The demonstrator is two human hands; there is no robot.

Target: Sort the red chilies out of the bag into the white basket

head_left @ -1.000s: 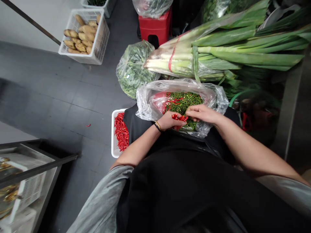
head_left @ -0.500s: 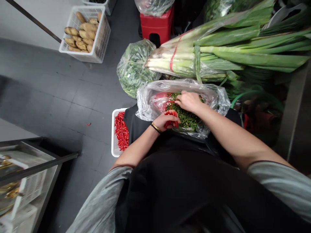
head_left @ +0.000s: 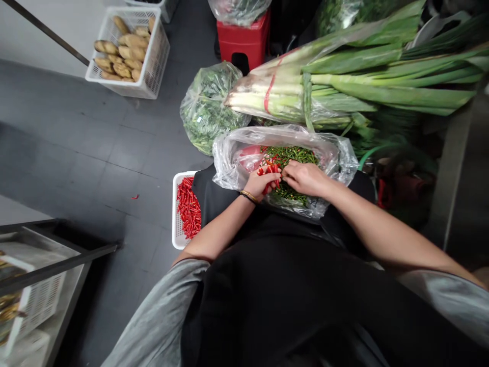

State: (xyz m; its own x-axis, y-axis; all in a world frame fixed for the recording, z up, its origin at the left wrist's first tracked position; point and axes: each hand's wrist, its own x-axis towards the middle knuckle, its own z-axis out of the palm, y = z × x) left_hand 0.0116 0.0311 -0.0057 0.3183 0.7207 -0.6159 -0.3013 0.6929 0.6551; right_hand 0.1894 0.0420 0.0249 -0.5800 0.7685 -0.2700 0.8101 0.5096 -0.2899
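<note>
Several red chili peppers (head_left: 273,169) are bunched in my left hand (head_left: 255,184), its fingers closed round them above the lap. My right hand (head_left: 308,179) meets it from the right, with thumb and fingertips pinched together close to the chilies. Whatever lies between those fingertips is too small to tell. Both hands are over an opened clear plastic bag (head_left: 226,162) resting on the lap. Inside it is a heap of green chili stems (head_left: 296,153) with some red among them. Left of my knee, a white basket (head_left: 174,224) holds many red chilies (head_left: 188,209).
Beyond the bag lie wrapped leeks (head_left: 286,94) and a bag of leafy greens (head_left: 214,107). A red stool (head_left: 244,43) stands behind them. A crate (head_left: 155,76) of potato-like tubers is at far left, a metal rack (head_left: 87,260) at lower left. One chili (head_left: 135,197) lies on the floor.
My right hand has drawn back from the chili heap toward me and now meets my left hand. The left hand has turned slightly, still holding its red chilies. The view has shifted a little.
</note>
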